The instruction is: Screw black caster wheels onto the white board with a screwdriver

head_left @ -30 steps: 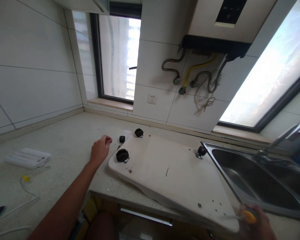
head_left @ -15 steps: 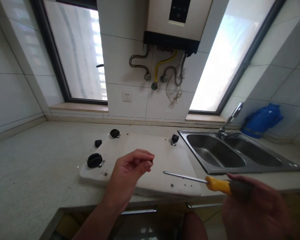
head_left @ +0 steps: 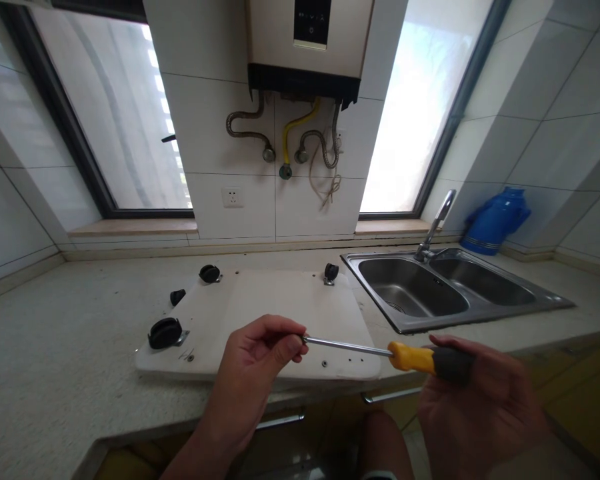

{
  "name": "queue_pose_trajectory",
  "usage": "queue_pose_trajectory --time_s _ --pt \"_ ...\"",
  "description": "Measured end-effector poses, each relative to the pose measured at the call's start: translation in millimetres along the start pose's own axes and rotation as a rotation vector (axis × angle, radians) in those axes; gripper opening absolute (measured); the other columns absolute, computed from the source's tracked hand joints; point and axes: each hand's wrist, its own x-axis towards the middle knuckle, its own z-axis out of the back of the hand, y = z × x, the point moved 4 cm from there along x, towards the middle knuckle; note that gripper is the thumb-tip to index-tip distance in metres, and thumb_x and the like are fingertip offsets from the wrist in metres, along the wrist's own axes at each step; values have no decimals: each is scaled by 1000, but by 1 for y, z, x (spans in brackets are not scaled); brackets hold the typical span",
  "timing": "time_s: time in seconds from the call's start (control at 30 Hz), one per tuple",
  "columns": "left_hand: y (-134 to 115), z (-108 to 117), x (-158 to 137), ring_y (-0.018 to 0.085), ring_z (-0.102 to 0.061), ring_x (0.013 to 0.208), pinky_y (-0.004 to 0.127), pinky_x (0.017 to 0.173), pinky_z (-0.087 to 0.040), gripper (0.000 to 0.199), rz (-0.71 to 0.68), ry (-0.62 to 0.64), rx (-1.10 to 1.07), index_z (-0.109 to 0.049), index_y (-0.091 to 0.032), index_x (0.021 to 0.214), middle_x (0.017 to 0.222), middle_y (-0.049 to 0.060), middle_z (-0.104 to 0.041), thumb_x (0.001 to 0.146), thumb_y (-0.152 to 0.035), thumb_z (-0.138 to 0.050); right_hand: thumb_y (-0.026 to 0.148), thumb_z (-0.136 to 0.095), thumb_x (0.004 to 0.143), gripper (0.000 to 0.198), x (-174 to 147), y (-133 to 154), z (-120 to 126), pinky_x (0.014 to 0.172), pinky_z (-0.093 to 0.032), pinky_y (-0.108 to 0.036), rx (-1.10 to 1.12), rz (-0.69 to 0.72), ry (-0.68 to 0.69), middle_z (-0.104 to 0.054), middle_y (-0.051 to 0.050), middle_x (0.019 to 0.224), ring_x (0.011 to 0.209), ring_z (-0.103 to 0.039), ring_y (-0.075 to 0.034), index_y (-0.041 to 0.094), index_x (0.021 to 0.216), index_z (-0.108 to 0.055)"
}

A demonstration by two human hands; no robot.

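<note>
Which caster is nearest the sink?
The black caster at the back right corner of the white panel; the other three casters cluster around its left end.

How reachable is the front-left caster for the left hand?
Probably yes: nothing visible stands on the white board between the left hand and the front-left caster, though the fingers pinch a small piece at the tip of the screwdriver.

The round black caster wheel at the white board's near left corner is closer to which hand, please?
Left. The left hand is right of the caster wheel; the right hand is much farther right, past the board.
</note>
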Motion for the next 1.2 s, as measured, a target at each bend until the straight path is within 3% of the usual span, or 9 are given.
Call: queue_pose_trajectory --time_s 0.17,0.4,0.5,0.63,0.8,0.97,1.13,1.2 --pt "3 0 0 16 -73 80 22 76 -63 20 -53 11 117 -89 -21 94 87 6 -81 85 -38 -96 31 -83 85 21 2 5 3 55 -64 -29 -17 45 -21 -74 -1 68 59 -74 -17 15 75 -74" --pt "10 -2 2 13 -72 82 18 77 -61 12 -109 41 239 -89 -26 97 86 1 -79 93 -37 -90 25 -73 74 18 7 18 4 41 -59 -30 7 121 -146 -71 0 57 45 -66 -17 21 60 -63" --pt "12 -3 2 13 -71 82 17 77 -60 11 -123 56 232 -89 -27 96 87 1 -79 93 -37 -90 25 -73 78 16 7 19 5 44 -61 -29 -21 169 -114 -73 0 60 48 -67 -16 19 64 -67" --pt "14 -5 5 13 -72 81 18 76 -61 11 -143 35 244 -88 -25 95 86 1 -79 93 -36 -90 27 -79 80 19 7 11 11 46 -63 -28 -19 96 -71 -74 0 62 51 -70 -16 17 66 -68" --pt "14 -14 13 15 -76 78 19 74 -64 9 -148 26 268 -87 -24 94 81 2 -79 93 -32 -88 32 -80 87 22 5 5 18 50 -65 -29 -16 206 -52 -76 -2 67 53 -69 -15 14 75 -74" --pt "12 -28 23 17 -80 87 23 81 -68 10 -185 68 302 -87 -26 104 95 3 -84 95 -31 -85 35 -84 78 23 9 -16 23 49 -65 -28 -27 -58 -142 -72 1 65 57 -72 -17 17 70 -72" --pt "10 -38 51 22 -80 117 31 98 -68 48 -188 242 375 -73 -36 144 124 4 -84 98 -31 -84 35 -83 82 21 18 -39 32 56 -65 -24 -36 -181 -176 -73 1 71 63 -75 -14 17 76 -73" --pt "11 -41 75 23 -77 125 35 103 -66 48 -222 310 470 -69 -37 149 135 5 -81 102 -33 -79 34 -81 83 20 26 -50 34 58 -64 -22 -32 -198 -179 -73 1 71 64 -76 -13 17 77 -73"
